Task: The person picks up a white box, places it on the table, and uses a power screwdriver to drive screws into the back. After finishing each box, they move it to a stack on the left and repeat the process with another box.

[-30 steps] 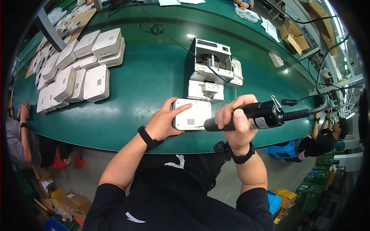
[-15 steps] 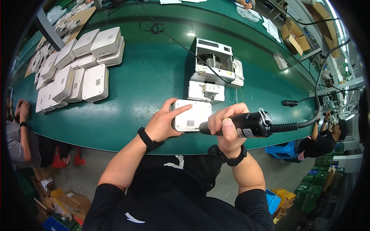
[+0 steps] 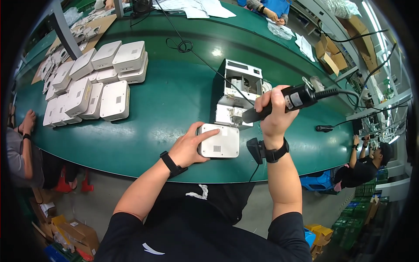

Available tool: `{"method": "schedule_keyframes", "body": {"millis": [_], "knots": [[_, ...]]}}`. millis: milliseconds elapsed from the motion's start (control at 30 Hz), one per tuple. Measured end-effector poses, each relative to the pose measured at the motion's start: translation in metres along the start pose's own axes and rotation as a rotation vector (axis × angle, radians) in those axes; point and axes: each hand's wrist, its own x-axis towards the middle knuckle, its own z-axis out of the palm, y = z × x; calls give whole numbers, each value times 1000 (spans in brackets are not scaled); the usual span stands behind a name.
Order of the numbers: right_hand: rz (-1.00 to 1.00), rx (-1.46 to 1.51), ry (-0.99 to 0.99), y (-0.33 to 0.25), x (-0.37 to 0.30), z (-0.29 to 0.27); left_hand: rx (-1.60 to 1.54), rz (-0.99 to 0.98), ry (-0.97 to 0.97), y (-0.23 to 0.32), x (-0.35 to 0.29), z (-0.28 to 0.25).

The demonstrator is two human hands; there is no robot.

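A white, rounded plastic box (image 3: 224,140) with a small vent grille and corner holes lies flat on the bench before me. My left hand (image 3: 187,147) grips its left side, index finger stretched across the top and thumb along the near edge. Wrapped round a corded black electric screwdriver (image 3: 298,98) is my right hand (image 3: 275,114), raised to the right of the box. The screwdriver's nose points left toward the front of a screw feeder machine (image 3: 223,114); its tip is hard to make out against the machine's metal parts.
Stacked white boxes (image 3: 115,102) fill the left of the green bench (image 3: 170,96). A black cable (image 3: 203,59) hangs across to the feeder. One person (image 3: 27,150) sits at left, another (image 3: 371,159) at right. A third person's hands (image 3: 274,17) work across the bench.
My right hand has lifted the screwdriver off the box's near right corner and carried it up and away to the feeder's front. My left hand stays on the box.
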Motion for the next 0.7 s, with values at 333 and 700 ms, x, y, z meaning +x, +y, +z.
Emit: {"method": "schedule_keyframes", "body": {"millis": [333,700], "knots": [[214,276,-166,-28,-56,22,-30,-23,-15,-5,1,-2],[181,205,-391,-24,-87,45,-32,-7,3,-11,0,4]]}}
